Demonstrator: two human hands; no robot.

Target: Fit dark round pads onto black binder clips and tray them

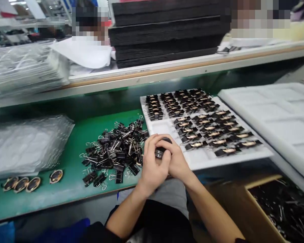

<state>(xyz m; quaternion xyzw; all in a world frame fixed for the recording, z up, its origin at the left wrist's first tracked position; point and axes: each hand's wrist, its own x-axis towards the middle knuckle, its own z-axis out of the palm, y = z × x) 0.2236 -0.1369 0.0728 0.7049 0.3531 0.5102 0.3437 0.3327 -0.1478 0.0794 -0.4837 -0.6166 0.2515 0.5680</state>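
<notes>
My left hand (153, 168) and my right hand (178, 158) are clasped together around a small round black piece (161, 148). Fingers cover most of it, so its exact kind is hidden. Left of the hands, a heap of black binder clips (116, 148) with silver wire handles lies on the green work surface. Just beyond and to the right sits a white compartment tray (162, 127). Its compartments hold rows of pieces (214, 128) with pale rims, gripped by black clips. Several round dark pieces with light rims (33, 184) rest at the left front.
Stacked clear plastic trays (27, 145) occupy the left side. More white trays (281, 125) are at the far right, above a cardboard box (264, 180) of binder clips. Along the back runs a raised shelf (147, 75) bearing a black stack (167, 33). People are behind it.
</notes>
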